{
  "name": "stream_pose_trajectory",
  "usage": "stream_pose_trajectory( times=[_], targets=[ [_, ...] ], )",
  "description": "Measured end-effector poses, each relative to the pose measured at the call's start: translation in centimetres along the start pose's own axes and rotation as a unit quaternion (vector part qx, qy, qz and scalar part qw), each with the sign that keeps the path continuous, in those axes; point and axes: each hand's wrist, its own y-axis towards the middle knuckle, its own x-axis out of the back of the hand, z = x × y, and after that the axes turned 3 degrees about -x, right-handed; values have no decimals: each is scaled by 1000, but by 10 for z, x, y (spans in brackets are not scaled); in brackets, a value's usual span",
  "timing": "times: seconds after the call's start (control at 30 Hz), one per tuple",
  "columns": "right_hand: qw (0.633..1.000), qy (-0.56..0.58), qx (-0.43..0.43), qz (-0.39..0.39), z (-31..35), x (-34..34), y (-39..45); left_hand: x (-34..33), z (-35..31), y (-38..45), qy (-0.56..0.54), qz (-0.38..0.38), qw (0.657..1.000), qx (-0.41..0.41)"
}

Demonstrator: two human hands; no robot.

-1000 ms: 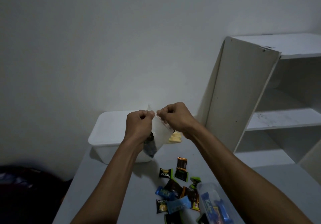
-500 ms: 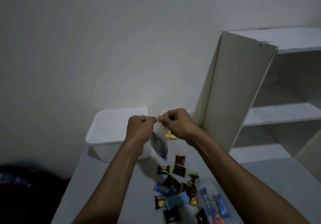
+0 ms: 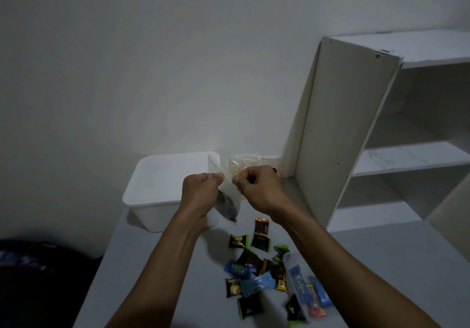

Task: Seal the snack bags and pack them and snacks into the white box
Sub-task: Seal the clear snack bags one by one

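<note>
We see the white box [image 3: 162,190] at the surface's far left corner, its wall pale and plain. In front of it we hold a clear snack bag [image 3: 225,195] in the air, dark pieces sagging at its bottom. Loose wrapped snacks [image 3: 254,269] lie scattered near the middle of the surface, black, blue and orange. Our left hand [image 3: 201,190] and right hand [image 3: 256,187] each keep a closed grip, pinching the bag's top edge from either side. The grey surface [image 3: 157,276] meets a white shelf unit [image 3: 343,129] at its right edge, under a plain pale wall [image 3: 152,60]; the room is dim.
</note>
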Motion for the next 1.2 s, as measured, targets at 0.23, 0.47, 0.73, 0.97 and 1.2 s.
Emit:
stream_pose_trajectory(
  times=[0.23,0.47,0.73,0.97,1.2],
  targets=[
    [983,-150,57,86,11,41,2,21,20,14,69,16,991,-111],
    [989,-77,63,106,4,68,-7,14,28,10,-59,39,994,-86],
    [996,63,37,-49,-72,45,-16,0,52,3,-90,26,995,-38],
    [990,97,-10,-98,-115,49,12,-44,83,20,-41,-14,999,-20],
    [984,73,-37,-160,-154,82,83,-118,100,76,-30,-17,999,2]
  ],
)
